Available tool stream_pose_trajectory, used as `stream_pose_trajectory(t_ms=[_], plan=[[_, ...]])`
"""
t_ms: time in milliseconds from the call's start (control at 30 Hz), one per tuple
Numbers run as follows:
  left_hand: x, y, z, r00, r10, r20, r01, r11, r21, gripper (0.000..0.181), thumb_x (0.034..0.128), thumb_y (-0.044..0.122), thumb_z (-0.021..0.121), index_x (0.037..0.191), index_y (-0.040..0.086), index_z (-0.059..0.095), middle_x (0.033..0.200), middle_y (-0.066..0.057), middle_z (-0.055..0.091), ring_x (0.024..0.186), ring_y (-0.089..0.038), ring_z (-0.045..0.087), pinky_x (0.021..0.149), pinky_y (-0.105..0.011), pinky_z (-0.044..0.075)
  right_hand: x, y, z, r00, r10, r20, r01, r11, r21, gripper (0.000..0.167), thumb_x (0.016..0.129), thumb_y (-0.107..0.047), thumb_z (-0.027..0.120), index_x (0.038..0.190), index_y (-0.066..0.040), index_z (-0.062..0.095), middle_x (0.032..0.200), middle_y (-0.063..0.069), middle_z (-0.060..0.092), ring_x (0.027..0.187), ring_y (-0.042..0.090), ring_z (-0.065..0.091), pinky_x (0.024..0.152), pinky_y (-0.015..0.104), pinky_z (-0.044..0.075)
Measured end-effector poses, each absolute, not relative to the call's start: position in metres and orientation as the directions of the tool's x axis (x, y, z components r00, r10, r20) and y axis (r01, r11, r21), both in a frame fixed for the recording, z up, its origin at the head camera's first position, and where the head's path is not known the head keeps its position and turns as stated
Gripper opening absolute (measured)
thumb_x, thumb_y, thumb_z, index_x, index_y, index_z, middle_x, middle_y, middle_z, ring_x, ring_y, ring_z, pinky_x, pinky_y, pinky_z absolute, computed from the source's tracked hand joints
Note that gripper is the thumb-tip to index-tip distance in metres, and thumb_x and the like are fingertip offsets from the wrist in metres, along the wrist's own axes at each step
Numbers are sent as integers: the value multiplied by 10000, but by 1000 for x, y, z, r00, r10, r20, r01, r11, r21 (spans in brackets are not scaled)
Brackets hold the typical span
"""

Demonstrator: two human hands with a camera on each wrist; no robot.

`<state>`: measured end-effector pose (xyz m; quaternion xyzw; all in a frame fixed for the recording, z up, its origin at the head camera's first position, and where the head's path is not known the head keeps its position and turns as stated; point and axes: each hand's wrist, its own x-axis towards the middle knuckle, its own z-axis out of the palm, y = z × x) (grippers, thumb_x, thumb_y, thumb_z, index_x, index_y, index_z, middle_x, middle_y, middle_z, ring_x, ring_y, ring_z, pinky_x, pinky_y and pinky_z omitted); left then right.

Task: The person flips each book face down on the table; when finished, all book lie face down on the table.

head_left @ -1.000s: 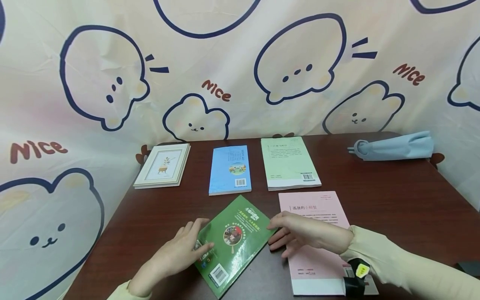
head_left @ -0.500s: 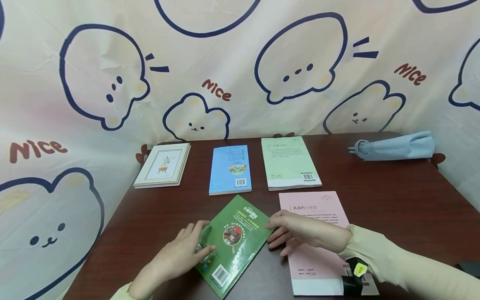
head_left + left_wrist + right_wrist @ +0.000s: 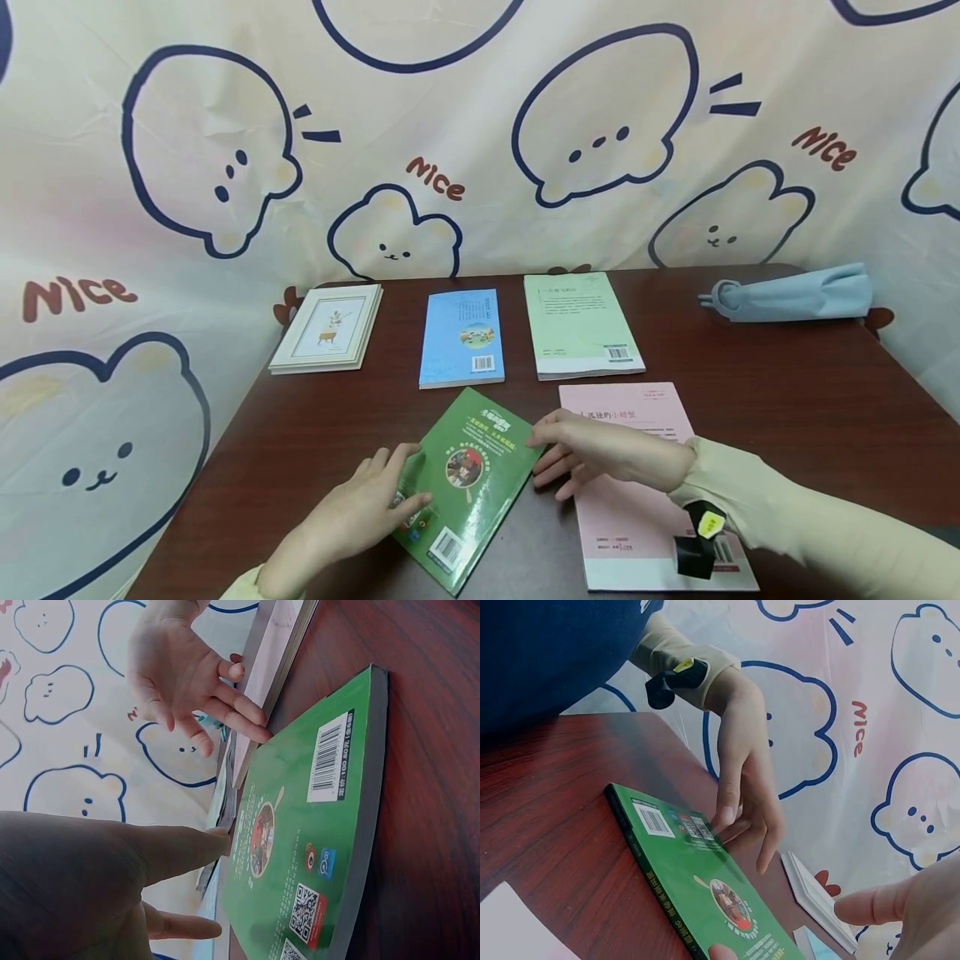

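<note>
A green book (image 3: 487,508) with a round picture and a barcode lies askew on the dark wooden table, back cover up. My left hand (image 3: 348,512) rests at its left edge, the thumb reaching over the cover and the fingers extended along the side. At the opposite edge, my right hand (image 3: 600,450) touches the book's right corner with loosely extended fingers. That hand and its forearm pass over a pink book (image 3: 630,521), covering part of it. In the left wrist view the right palm (image 3: 180,671) faces the green book. The right wrist view shows the left hand (image 3: 746,772) beside the cover.
Behind the green book lie a white picture frame (image 3: 327,329), a blue book (image 3: 450,333) and a light green book (image 3: 573,325). A folded light-blue umbrella (image 3: 795,293) sits at the back right. A printed curtain (image 3: 487,125) hangs behind the table (image 3: 795,400).
The green book has turned slightly counterclockwise, its top swinging left and its bottom corner right. My right hand has shifted a little left and up with it; the left hand has hardly moved.
</note>
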<state>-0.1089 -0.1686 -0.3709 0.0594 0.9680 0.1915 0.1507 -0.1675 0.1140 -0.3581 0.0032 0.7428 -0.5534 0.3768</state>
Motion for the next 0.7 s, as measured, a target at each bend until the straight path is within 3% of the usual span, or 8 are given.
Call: stream_pose_trajectory(t_ms=[700], plan=[[-103,-170,-369,-945,163,-285,46,925,378,656,870,495,666,1407,204,426,1272,-120,539,1130,-278,544,658,-455,516,-172,106,-356,-732,-387,-560,409,409,-816,423,871,-258,594,1188,-42,415,1061,232,636,900,265,713,639,367,586]])
